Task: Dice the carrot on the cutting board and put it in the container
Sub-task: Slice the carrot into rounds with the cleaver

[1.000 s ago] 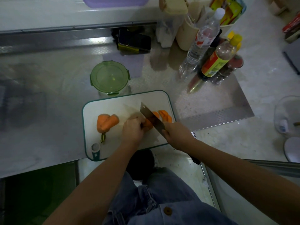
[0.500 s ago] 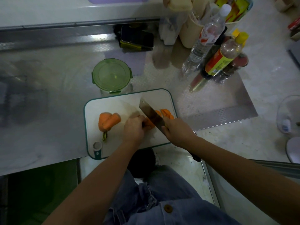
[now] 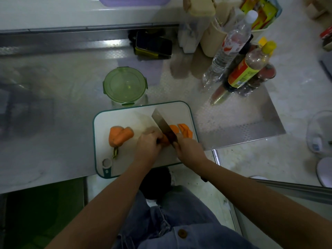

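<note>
- Looking down from the head view, a white plastic cutting board with a teal rim (image 3: pixel 125 166) lies at the near edge of the steel tabletop (image 3: pixel 45 123), and both hands work over its right half.
- The left hand (image 3: pixel 147 146) has its fingers curled down onto a short orange carrot piece (image 3: pixel 165 140) and pins it to the board. Most of that piece is hidden under the knuckles.
- The right hand (image 3: pixel 188 150) is wrapped round the handle of a broad steel cleaver (image 3: pixel 162 125). Its blade slants from near right to far left and stands on the pinned piece.
- The carrot piece therefore sits between the two hands, touching the left one. Its long axis seems to run left to right, across the blade, though too little shows to be sure.
- Cut orange slices (image 3: pixel 185 131) lie just right of the blade, near the board's right edge.
- A thick uncut carrot chunk with a green stem stub (image 3: pixel 119 135) rests on the board's left half, apart from both hands and nearer the left one.
- The round clear container with a green clip-on lid (image 3: pixel 125 86) stands just beyond the board's far edge with its lid on, so it will likely need opening before any dice go in.
</note>
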Demonstrator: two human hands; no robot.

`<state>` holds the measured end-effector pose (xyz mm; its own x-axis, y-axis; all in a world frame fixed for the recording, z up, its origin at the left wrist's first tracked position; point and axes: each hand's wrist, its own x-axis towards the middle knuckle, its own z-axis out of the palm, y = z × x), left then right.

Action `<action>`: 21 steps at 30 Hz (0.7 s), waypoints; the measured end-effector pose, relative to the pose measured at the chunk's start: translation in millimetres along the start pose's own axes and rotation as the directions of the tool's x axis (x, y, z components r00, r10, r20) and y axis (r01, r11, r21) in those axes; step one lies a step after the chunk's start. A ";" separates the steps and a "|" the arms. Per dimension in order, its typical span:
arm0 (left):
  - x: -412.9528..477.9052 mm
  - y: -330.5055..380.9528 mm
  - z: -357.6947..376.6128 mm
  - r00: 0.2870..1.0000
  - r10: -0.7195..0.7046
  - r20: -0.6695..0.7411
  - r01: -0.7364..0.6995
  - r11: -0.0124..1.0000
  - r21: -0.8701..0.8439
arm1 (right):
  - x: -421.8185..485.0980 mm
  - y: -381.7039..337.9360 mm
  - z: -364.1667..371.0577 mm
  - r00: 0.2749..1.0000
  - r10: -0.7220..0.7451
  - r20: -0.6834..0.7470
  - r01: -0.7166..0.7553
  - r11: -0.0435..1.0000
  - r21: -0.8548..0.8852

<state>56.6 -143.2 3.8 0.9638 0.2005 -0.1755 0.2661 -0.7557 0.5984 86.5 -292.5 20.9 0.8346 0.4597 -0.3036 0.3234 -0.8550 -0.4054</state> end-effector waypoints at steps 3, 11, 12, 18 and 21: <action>-0.3 -1.8 1.8 1.000 -0.021 -0.006 0.021 0.999 -0.031 | -0.1 6.8 -3.5 0.999 -0.029 -0.016 0.030 0.998 0.051; 0.9 -3.6 2.3 0.997 -0.077 0.019 0.078 0.994 -0.072 | -6.1 2.4 -21.5 0.997 -0.078 0.021 0.077 0.997 0.022; 0.8 -4.0 2.6 0.997 -0.079 0.023 0.080 0.994 -0.076 | -7.0 0.9 -23.3 0.997 -0.069 0.032 0.069 0.998 0.007; -0.5 -3.7 2.8 0.998 -0.066 -0.001 0.066 0.996 -0.066 | -10.4 -1.3 -26.3 0.992 -0.013 0.123 0.021 0.998 -0.061; 0.8 -4.6 4.6 0.999 -0.047 -0.010 0.047 0.999 -0.024 | -8.1 0.0 -18.2 0.995 0.003 0.100 0.001 0.999 -0.036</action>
<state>56.1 -142.4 -2.7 0.9504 0.2417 -0.1957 0.3110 -0.7306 0.6078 87.9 -300.6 39.1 0.7864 0.4792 -0.3898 0.3403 -0.8627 -0.3741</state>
